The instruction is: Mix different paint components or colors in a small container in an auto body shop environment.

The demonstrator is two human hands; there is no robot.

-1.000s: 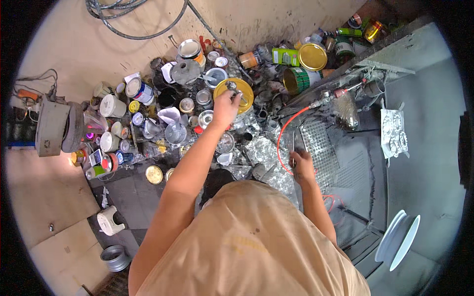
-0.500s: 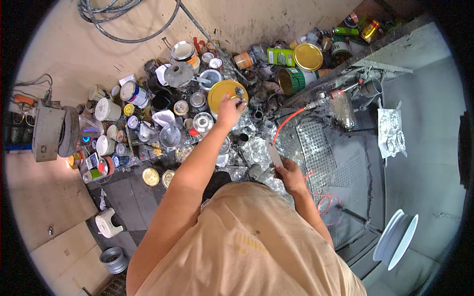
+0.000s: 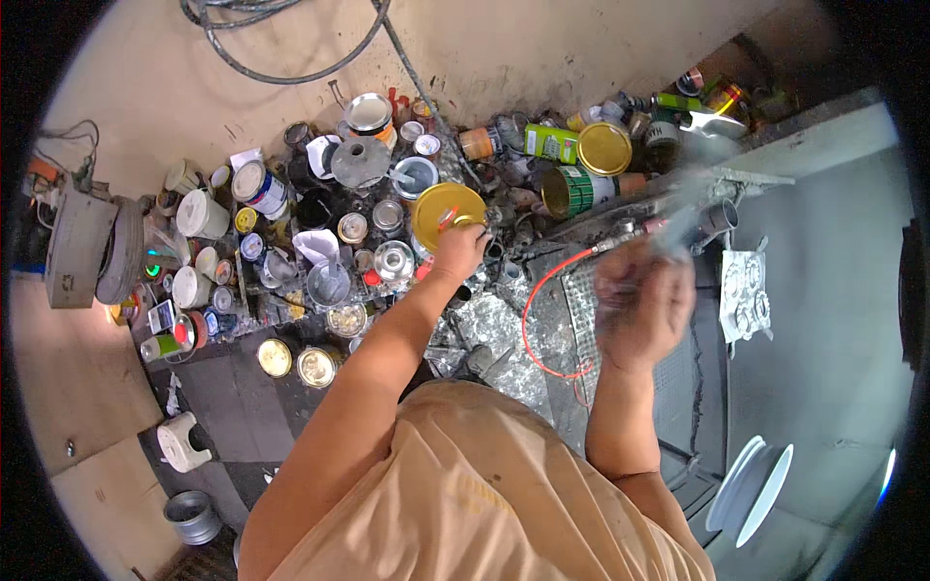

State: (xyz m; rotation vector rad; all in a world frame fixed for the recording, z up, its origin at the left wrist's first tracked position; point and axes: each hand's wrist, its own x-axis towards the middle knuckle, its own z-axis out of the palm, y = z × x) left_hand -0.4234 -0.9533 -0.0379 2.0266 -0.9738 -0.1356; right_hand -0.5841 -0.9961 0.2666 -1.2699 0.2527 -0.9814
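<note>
My left hand (image 3: 461, 250) reaches forward, its fingers curled over the near right edge of a can's round gold lid (image 3: 449, 215). A small orange-red mark or piece shows on the lid just beyond the fingers; what it is, I cannot make out. My right hand (image 3: 644, 300) is raised at the right, smeared by motion, its fingers closed round a pale flat tool (image 3: 713, 125). The tool points up and away from me, its shaft blurred and its kind unclear. Beside the gold lid stands a pot of grey paint (image 3: 415, 177) with a stick in it.
Paint cans, jars and tubs crowd the bench along the wall, including a white tub (image 3: 202, 216) and a green can (image 3: 569, 192). A red air hose (image 3: 528, 324) loops near my right arm. A wheel rim (image 3: 749, 492) and foil-like panel (image 3: 745, 295) hang at the right.
My right hand has risen from low near my body, swinging the grey tool up and to the right. My left hand has slid slightly down on the gold lid. The view has shifted a little.
</note>
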